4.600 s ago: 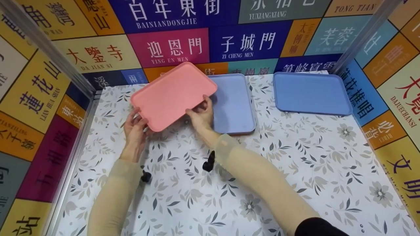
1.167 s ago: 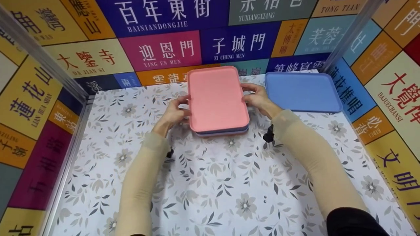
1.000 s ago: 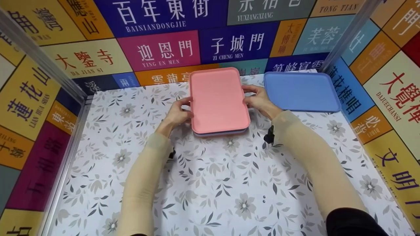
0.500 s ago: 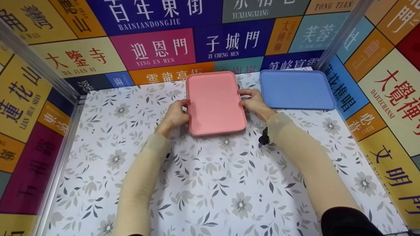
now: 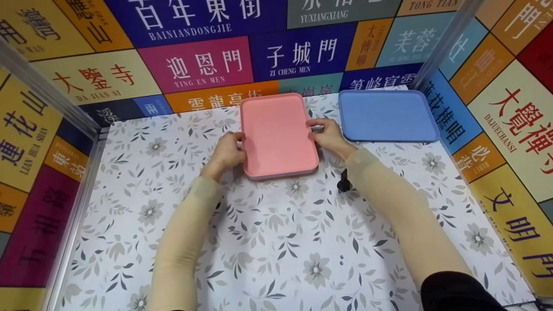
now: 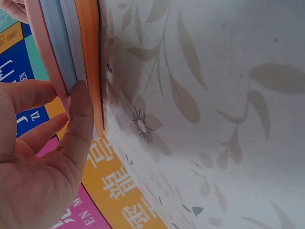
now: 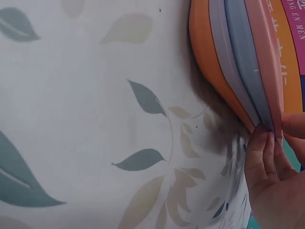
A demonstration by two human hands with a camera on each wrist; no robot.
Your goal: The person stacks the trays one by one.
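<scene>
A pink tray [image 5: 278,134] lies on top of a stack at the back middle of the table. Under it, in the left wrist view, come a blue-grey tray [image 6: 55,33], a lavender tray [image 6: 72,40] and, lowest, an orange tray [image 6: 89,57]. My left hand [image 5: 227,151] holds the stack's left long side, one fingertip at the pink rim and another digit against the edges below. On the opposite side my right hand [image 5: 330,137] pinches the pink rim between thumb and fingers. Its fingertips reach the blue-grey edge in the right wrist view.
A separate blue tray [image 5: 389,115] lies sideways to the right of the stack, near the back right corner. Lettered panels [image 5: 302,47] rise close behind and on both sides of the floral-covered table [image 5: 268,242]. A black wrist device [image 5: 344,181] hangs at the right wrist.
The pink tray, earlier tilted in both hands left of the stack, came over onto it and turned lengthwise. Lately it has settled flush, with less of the lower trays showing.
</scene>
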